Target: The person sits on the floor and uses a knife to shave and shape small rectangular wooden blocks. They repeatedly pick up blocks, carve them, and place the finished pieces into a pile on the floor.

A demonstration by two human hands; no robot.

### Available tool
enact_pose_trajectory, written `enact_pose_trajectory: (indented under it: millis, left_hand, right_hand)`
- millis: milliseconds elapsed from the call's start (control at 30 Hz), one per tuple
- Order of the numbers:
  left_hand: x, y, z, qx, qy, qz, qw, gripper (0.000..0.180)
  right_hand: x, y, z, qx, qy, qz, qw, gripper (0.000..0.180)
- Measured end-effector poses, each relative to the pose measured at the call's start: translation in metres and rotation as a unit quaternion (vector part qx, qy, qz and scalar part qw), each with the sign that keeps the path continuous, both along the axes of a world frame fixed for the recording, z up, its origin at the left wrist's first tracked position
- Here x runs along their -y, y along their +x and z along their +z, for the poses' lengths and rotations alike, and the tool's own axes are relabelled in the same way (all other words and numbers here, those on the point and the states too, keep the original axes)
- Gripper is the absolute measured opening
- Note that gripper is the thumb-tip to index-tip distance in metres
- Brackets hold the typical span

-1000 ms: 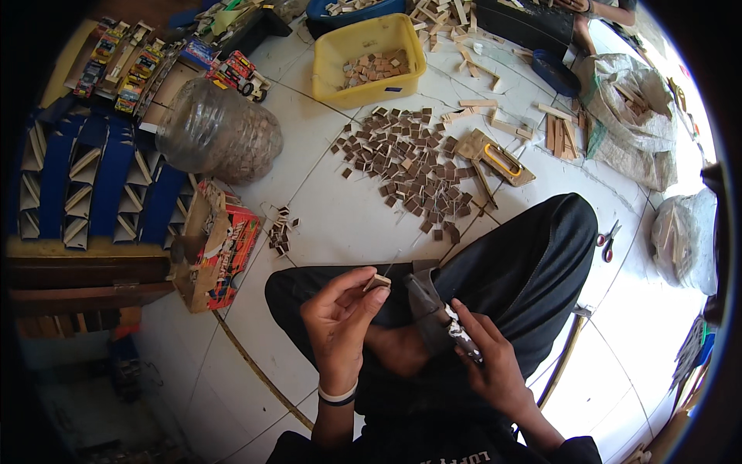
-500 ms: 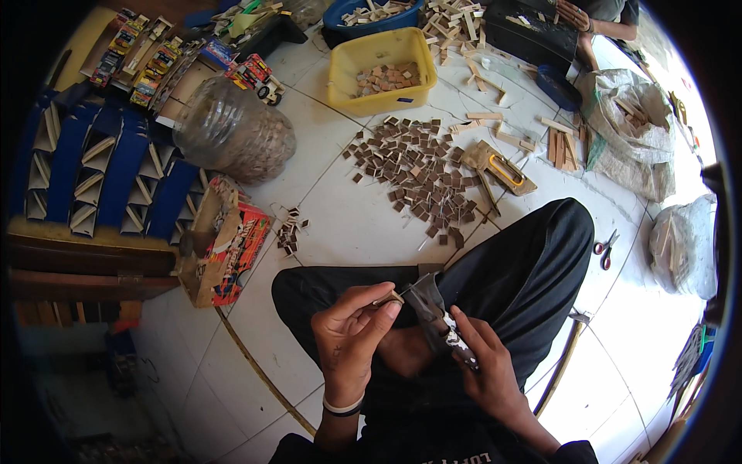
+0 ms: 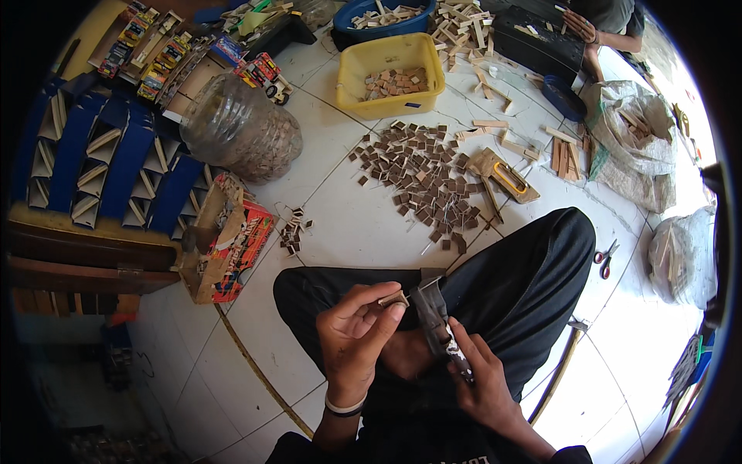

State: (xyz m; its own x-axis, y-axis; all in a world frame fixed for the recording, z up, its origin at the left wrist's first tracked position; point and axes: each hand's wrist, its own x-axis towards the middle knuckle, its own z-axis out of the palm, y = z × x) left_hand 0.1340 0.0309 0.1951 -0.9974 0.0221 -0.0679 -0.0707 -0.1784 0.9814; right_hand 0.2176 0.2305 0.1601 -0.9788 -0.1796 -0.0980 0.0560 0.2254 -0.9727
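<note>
My left hand (image 3: 354,348) pinches a small brown square wood piece (image 3: 393,299) between thumb and fingertips, above my crossed legs. A thin pin or stick seems to jut from its right side, towards the tool. In my right hand (image 3: 487,384) is a tool with a wide, dark, blade-like front (image 3: 430,306) and a mottled black-and-white handle (image 3: 457,357); its exact kind is unclear. The tool's front stands just right of the wood piece, and I cannot tell whether they touch. Ahead on the tiles lies a heap of similar brown squares (image 3: 423,174), several with thin sticks.
A smaller cluster of squares (image 3: 294,232) lies left, beside a red-orange carton (image 3: 246,251). Behind stand a yellow tub (image 3: 390,104) and a clear plastic jar (image 3: 241,131). A utility knife (image 3: 508,173) and scissors (image 3: 606,259) lie to the right. Another person's hand (image 3: 580,27) shows at far right.
The whole scene has shifted slightly right and down in view. The tool in my right hand stands a little more upright. Both hands keep their holds.
</note>
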Motion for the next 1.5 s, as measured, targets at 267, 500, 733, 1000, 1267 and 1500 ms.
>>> enact_pose_trajectory:
  millis: [267,500,733,1000,1267,1500]
  left_hand:
    - [-0.004,-0.004,-0.041,-0.126,0.041,0.020,0.991,0.036]
    - [-0.004,-0.002,-0.049,-0.149,0.012,0.054,0.987,0.031]
    - [-0.002,-0.002,-0.051,-0.159,-0.009,0.075,0.984,0.031]
    - [0.001,-0.002,-0.052,-0.157,-0.013,0.079,0.984,0.031]
    - [0.002,-0.008,-0.058,-0.192,0.003,0.082,0.978,0.034]
    - [0.001,-0.003,-0.059,-0.241,-0.083,0.135,0.958,0.033]
  right_hand:
    - [0.002,-0.003,-0.002,0.022,-0.104,0.032,0.994,0.076]
    - [0.006,-0.004,-0.001,0.040,-0.094,0.040,0.994,0.076]
    - [0.009,-0.008,-0.002,0.029,-0.100,0.047,0.993,0.075]
    - [0.013,-0.007,-0.001,0.060,-0.113,0.053,0.990,0.073]
    - [0.011,-0.007,0.003,0.151,-0.152,0.081,0.973,0.072]
    - [0.025,-0.001,-0.003,0.105,-0.017,0.056,0.993,0.085]
